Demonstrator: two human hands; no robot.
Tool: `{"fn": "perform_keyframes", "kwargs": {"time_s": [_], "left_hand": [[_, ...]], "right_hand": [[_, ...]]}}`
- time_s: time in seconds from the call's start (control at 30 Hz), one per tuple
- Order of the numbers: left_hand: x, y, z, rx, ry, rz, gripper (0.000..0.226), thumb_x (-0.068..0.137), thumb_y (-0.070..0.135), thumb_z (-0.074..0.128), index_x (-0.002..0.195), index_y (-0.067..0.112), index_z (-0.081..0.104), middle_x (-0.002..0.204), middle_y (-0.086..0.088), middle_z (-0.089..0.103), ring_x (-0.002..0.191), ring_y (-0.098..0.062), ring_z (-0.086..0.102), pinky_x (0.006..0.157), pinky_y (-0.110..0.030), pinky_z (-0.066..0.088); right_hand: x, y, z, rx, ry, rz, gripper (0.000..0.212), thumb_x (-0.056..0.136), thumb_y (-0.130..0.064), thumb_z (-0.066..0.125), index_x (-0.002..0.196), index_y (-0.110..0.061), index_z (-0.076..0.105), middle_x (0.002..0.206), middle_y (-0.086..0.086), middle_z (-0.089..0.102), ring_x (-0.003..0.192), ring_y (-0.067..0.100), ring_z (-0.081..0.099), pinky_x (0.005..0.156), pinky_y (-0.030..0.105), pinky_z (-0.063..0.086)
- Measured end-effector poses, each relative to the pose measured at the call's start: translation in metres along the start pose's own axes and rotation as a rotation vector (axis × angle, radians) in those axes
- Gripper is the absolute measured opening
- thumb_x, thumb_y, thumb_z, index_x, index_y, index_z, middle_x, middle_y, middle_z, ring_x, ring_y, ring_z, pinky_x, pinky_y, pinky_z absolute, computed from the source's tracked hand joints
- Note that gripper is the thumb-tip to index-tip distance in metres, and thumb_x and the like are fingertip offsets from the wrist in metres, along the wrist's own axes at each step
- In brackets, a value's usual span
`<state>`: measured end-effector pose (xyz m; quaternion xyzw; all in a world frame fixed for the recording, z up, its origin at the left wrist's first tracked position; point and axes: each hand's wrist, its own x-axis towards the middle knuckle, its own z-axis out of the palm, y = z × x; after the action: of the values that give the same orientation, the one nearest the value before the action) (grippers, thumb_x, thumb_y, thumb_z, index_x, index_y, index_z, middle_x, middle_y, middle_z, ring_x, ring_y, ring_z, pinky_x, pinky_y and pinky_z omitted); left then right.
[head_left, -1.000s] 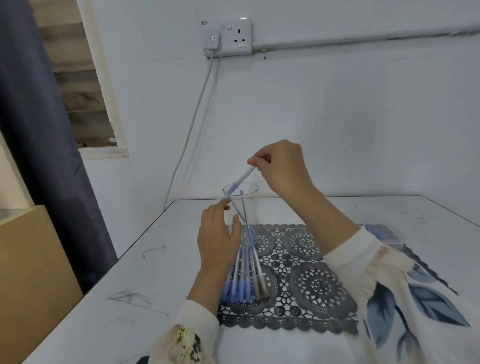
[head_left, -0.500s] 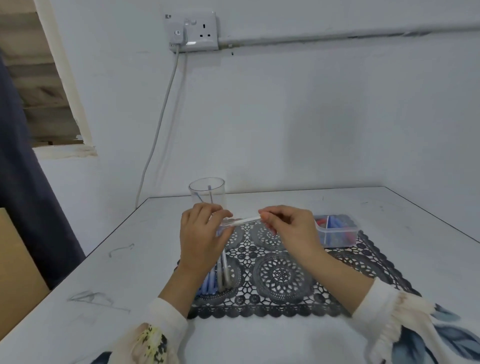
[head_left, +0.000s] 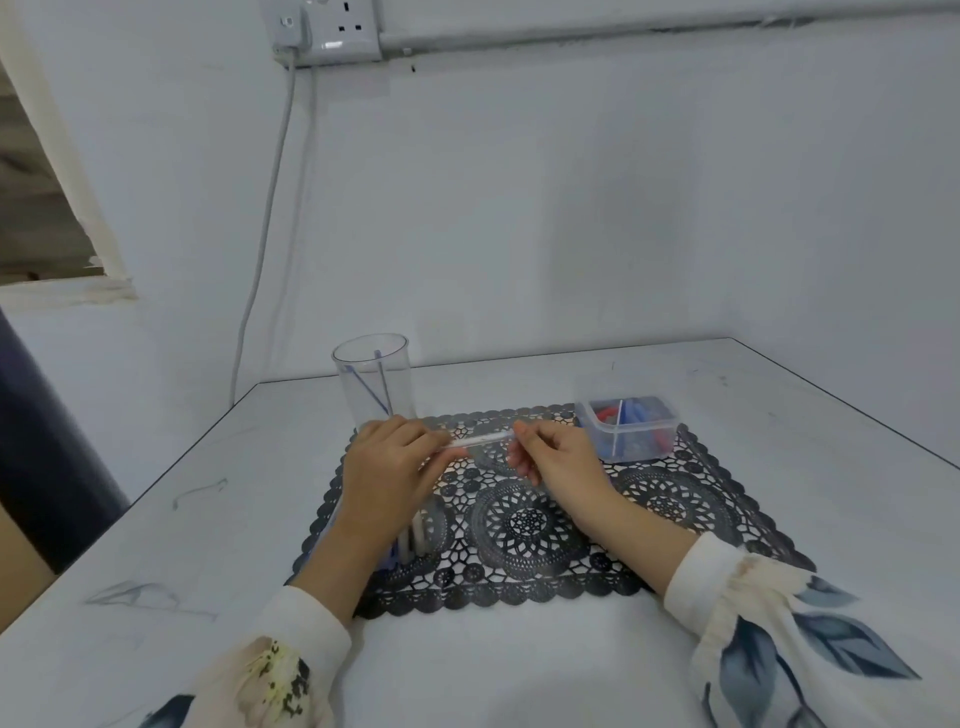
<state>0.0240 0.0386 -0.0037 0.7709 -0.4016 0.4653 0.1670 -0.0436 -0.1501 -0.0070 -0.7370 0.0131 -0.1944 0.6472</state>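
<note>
A thin white pen (head_left: 478, 440) lies level between my two hands above a dark lace placemat (head_left: 524, 525). My left hand (head_left: 389, 467) grips its left end with curled fingers. My right hand (head_left: 550, 457) pinches its right end. Behind my left hand stands a clear plastic cup (head_left: 374, 384) holding two thin blue refills. Several more pens (head_left: 415, 538) lie on the mat under my left wrist, mostly hidden by it.
A small clear divided box (head_left: 631, 428) with red and blue pieces sits on the mat's far right corner. The white table (head_left: 779, 467) meets the wall behind. A socket (head_left: 332, 31) with a cable hanging down is on the wall at upper left.
A second ago my right hand held the pen over the cup and my left hand held the cup. Both hands have since come down over the mat and hold the pen between them.
</note>
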Motion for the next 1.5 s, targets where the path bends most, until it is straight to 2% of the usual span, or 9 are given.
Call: {"fn": "perform_keyframes", "kwargs": {"time_s": [0.2, 0.37, 0.67, 0.83, 0.9, 1.03, 1.17, 1.3, 1.5], "left_hand": [[0.005, 0.012, -0.006, -0.044, -0.039, 0.049, 0.036, 0.089, 0.041, 0.051, 0.079, 0.015, 0.074, 0.065, 0.006, 0.066, 0.052, -0.011, 0.057, 0.053, -0.015, 0.037], [0.001, 0.017, 0.001, -0.103, -0.139, 0.024, 0.044, 0.094, 0.046, 0.042, 0.076, 0.019, 0.071, 0.06, 0.01, 0.062, 0.045, -0.008, 0.053, 0.039, -0.024, 0.043], [0.002, 0.016, -0.012, -0.483, -0.537, -0.334, 0.04, 0.096, 0.031, 0.049, 0.057, 0.029, 0.047, 0.048, 0.008, 0.044, 0.044, -0.005, 0.04, 0.049, -0.02, 0.032], [0.003, 0.016, -0.015, -0.578, -0.555, -0.401, 0.044, 0.096, 0.03, 0.049, 0.053, 0.023, 0.044, 0.046, 0.009, 0.04, 0.044, -0.004, 0.036, 0.048, -0.017, 0.029], [0.003, 0.015, -0.015, -0.601, -0.546, -0.415, 0.044, 0.096, 0.029, 0.049, 0.053, 0.024, 0.044, 0.043, 0.011, 0.04, 0.043, -0.004, 0.036, 0.047, -0.015, 0.029], [0.003, 0.012, -0.017, -0.555, -0.538, -0.405, 0.041, 0.096, 0.031, 0.048, 0.056, 0.028, 0.048, 0.042, 0.012, 0.045, 0.041, -0.004, 0.038, 0.046, -0.015, 0.031], [0.001, 0.006, -0.016, -0.336, -0.574, -0.245, 0.035, 0.097, 0.038, 0.044, 0.062, 0.03, 0.049, 0.045, 0.007, 0.042, 0.041, -0.007, 0.039, 0.045, -0.017, 0.03], [0.0, 0.003, -0.013, -0.21, -0.614, -0.159, 0.041, 0.094, 0.05, 0.035, 0.071, 0.023, 0.057, 0.047, 0.007, 0.042, 0.043, -0.005, 0.04, 0.049, -0.024, 0.038], [-0.001, 0.002, -0.012, -0.162, -0.609, -0.114, 0.041, 0.093, 0.054, 0.036, 0.071, 0.026, 0.057, 0.048, 0.009, 0.046, 0.045, -0.004, 0.044, 0.049, -0.025, 0.042]], "right_hand": [[-0.001, -0.002, 0.001, 0.006, -0.114, -0.023, 0.038, 0.099, -0.028, 0.041, 0.067, -0.01, 0.05, 0.052, 0.006, 0.047, 0.04, 0.011, 0.04, 0.041, 0.018, 0.033], [0.003, 0.003, 0.0, -0.025, -0.111, -0.026, 0.038, 0.099, -0.031, 0.04, 0.066, -0.013, 0.042, 0.05, -0.001, 0.038, 0.04, 0.009, 0.033, 0.041, 0.021, 0.029], [0.001, 0.003, -0.007, -0.322, -0.232, -0.215, 0.033, 0.098, -0.015, 0.045, 0.066, -0.023, 0.044, 0.054, -0.006, 0.04, 0.046, 0.003, 0.035, 0.049, 0.023, 0.032], [-0.001, 0.0, -0.008, -0.38, -0.194, -0.319, 0.025, 0.095, -0.008, 0.049, 0.074, -0.022, 0.053, 0.057, -0.005, 0.05, 0.049, 0.007, 0.044, 0.052, 0.026, 0.039], [-0.002, -0.001, -0.008, -0.392, -0.157, -0.379, 0.015, 0.092, -0.004, 0.052, 0.083, -0.012, 0.06, 0.059, -0.004, 0.055, 0.048, 0.003, 0.046, 0.05, 0.014, 0.037], [-0.001, -0.003, -0.012, -0.524, -0.119, -0.45, 0.009, 0.089, -0.008, 0.058, 0.094, -0.008, 0.067, 0.069, 0.002, 0.063, 0.053, -0.001, 0.05, 0.053, 0.009, 0.036], [0.001, -0.005, -0.016, -0.763, -0.235, -0.465, 0.017, 0.094, -0.019, 0.051, 0.103, -0.013, 0.065, 0.079, 0.002, 0.067, 0.064, 0.013, 0.054, 0.062, 0.03, 0.046], [0.001, -0.01, -0.016, -0.924, -0.369, -0.518, 0.029, 0.093, -0.005, 0.048, 0.117, -0.013, 0.063, 0.108, 0.002, 0.067, 0.097, 0.015, 0.058, 0.086, 0.021, 0.041], [0.002, -0.007, -0.011, -1.038, -0.462, -0.579, 0.054, 0.083, 0.011, 0.048, 0.13, -0.014, 0.053, 0.114, 0.006, 0.06, 0.109, 0.02, 0.05, 0.082, 0.016, 0.029]]}}
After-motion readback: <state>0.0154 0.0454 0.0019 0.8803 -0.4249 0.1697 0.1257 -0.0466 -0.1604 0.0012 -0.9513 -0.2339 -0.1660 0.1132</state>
